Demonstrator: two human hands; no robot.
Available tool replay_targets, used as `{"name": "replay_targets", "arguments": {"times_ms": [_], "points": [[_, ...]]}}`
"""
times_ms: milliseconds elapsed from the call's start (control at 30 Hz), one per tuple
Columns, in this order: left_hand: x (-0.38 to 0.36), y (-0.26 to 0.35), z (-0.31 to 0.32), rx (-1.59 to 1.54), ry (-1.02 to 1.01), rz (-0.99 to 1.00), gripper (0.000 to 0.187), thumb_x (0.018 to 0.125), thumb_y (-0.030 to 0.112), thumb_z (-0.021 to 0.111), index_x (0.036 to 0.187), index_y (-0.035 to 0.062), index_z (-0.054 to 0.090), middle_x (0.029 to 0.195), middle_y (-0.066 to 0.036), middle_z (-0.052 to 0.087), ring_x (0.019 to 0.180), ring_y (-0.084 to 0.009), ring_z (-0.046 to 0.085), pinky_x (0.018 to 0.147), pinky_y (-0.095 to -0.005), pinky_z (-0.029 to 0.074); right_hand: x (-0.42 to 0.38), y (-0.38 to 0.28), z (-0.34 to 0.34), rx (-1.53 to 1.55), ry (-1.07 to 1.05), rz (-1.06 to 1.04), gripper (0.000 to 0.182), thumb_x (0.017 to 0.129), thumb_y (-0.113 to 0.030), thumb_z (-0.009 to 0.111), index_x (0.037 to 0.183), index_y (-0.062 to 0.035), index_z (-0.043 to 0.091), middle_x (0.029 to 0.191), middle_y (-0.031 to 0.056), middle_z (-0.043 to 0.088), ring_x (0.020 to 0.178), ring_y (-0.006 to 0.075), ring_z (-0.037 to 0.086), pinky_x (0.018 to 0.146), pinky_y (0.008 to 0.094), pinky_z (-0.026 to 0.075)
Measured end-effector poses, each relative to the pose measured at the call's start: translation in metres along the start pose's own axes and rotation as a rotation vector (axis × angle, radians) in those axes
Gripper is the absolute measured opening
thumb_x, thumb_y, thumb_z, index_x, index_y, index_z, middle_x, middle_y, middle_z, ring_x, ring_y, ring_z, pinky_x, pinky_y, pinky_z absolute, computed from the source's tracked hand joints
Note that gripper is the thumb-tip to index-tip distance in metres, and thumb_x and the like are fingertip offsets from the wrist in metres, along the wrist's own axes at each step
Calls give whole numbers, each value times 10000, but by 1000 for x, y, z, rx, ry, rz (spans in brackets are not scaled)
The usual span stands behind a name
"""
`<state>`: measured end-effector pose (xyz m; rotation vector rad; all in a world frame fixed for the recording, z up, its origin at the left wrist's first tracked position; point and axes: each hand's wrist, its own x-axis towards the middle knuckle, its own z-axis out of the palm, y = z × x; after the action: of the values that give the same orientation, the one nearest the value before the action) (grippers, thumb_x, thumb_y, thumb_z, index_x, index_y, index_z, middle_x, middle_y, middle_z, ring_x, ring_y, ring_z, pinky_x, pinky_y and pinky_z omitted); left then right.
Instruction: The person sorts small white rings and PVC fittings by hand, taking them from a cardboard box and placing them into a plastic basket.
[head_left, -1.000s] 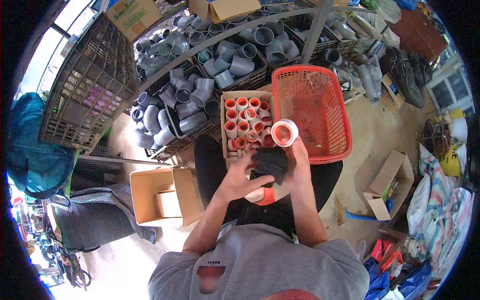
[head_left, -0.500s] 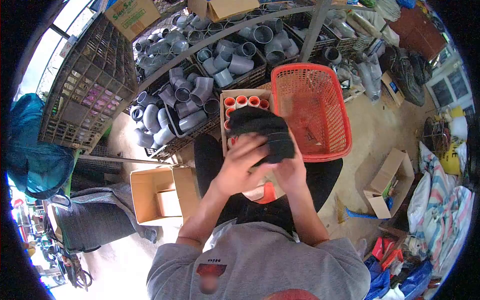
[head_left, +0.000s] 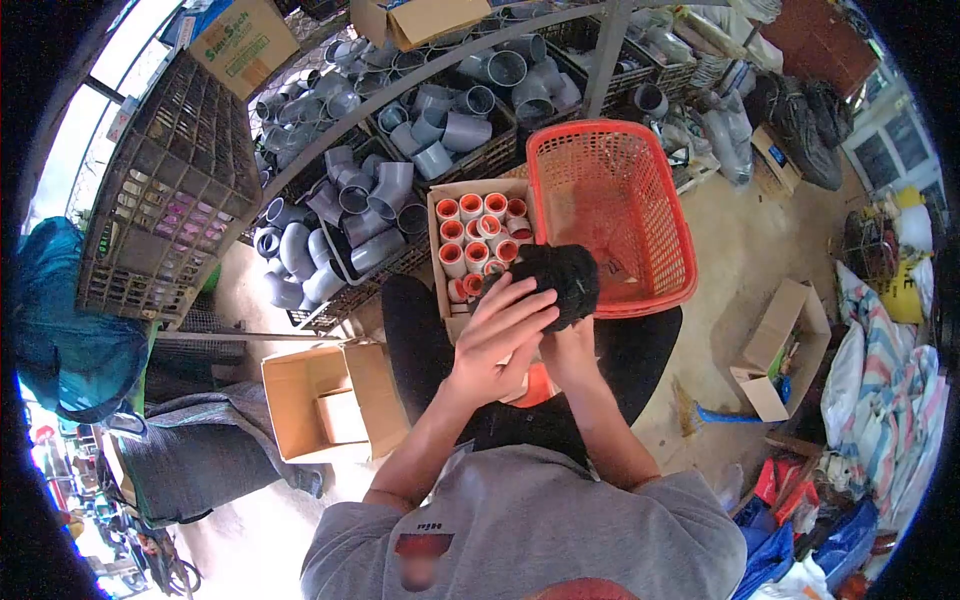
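A bunched black cloth (head_left: 562, 285) is held up in front of my chest. My left hand (head_left: 498, 338) presses on its near left side, the fingers laid across it. Beneath and to the right, my right hand (head_left: 570, 352) grips the cloth, its fingers mostly hidden by it. Just beyond the hands, a cardboard box (head_left: 438, 265) holds several white pipe fittings (head_left: 452, 258) with orange insides. The cloth overlaps the box's near right corner in this view. To the right, a red perforated plastic basket (head_left: 684, 240) stands against the box.
Black crates of grey pipe elbows (head_left: 390, 190) fill the space beyond the box, behind a metal bar. An open cardboard box (head_left: 290, 410) lies on the left, another (head_left: 765, 345) on the right. A tall dark crate (head_left: 165, 180) stands at far left.
The black cloth has come down and to the right, baring more fittings in the box. Both hands stay on it, and the left hand's fingers now lie across its side.
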<state>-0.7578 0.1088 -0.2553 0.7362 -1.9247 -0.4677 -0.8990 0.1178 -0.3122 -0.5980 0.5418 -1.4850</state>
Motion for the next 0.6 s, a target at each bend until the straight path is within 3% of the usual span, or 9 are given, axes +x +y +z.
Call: {"name": "replay_targets", "arguments": {"times_ms": [67,167,300,333,400,467,533,567,600], "points": [[2,-3,-5,39,-56,38,467,839,39,653,1303,-7,647,1425,-194,585,1400,-396,476,1192,-527,312,-1,-2,1,-19,12,78,492,970,-93,685,1412,-33,480,1355,84,585,1216,189,583,1045,348,479],[15,-6,-12,-3,-93,-130,535,921,160,551,1424,-23,532,1538,-226,450,1430,-417,412,1206,-516,274,2,-6,0,-316,-131,0,532,940,-39,695,1424,-21,475,1336,79,592,1213,169,577,1043,357,474],[12,-14,3,-149,32,-242,511,956,182,501,1416,-40,530,1510,-244,469,1430,-404,422,1205,-478,271,6,-7,18,-487,-103,-9,512,893,-83,757,1365,-14,572,1335,106,620,1207,210,600,1029,367,480],[12,-15,7,-279,115,-338,482,994,217,463,1398,-35,533,1492,-226,485,1412,-374,442,1195,-454,283,6,-9,18,-487,-103,-11,512,893,-83,757,1365,-14,572,1335,106,620,1207,210,600,1029,367,480],[13,-16,16,-543,277,-533,454,1069,285,386,1364,-26,538,1454,-189,518,1376,-316,480,1177,-405,306,2,-19,19,-1105,-176,-146,374,887,-59,756,1243,6,665,1204,137,681,1030,174,652,941,363,520],[14,-15,21,-1001,412,-791,484,1104,386,318,1356,33,532,1343,-122,585,1242,-222,573,1041,-363,449,6,-16,10,-1344,-149,-107,406,848,-66,779,1244,-37,694,1253,166,654,1080,243,643,965,410,497],[-25,-53,26,-1239,486,-1067,488,1106,420,330,1356,48,525,1297,-114,612,1167,-210,618,969,-345,503,24,-37,20,-1379,-442,-595,560,843,-177,775,1385,-204,637,1299,165,649,1182,381,580,1051,492,397],[-39,-67,27,-1662,348,-767,483,1108,425,338,1361,52,511,1251,-118,629,1122,-237,638,947,-360,524,24,-37,9,-1555,-503,-533,588,810,-192,781,1379,-197,634,1289,139,657,1180,359,573,1003,477,417],[-12,-32,24,-1384,417,-872,467,1115,396,318,1370,49,500,1256,-121,632,1142,-243,632,989,-384,511,26,-43,8,-1572,-497,-529,588,810,-192,781,1379,-197,634,1289,139,657,1180,359,573,1003,477,417]]}}
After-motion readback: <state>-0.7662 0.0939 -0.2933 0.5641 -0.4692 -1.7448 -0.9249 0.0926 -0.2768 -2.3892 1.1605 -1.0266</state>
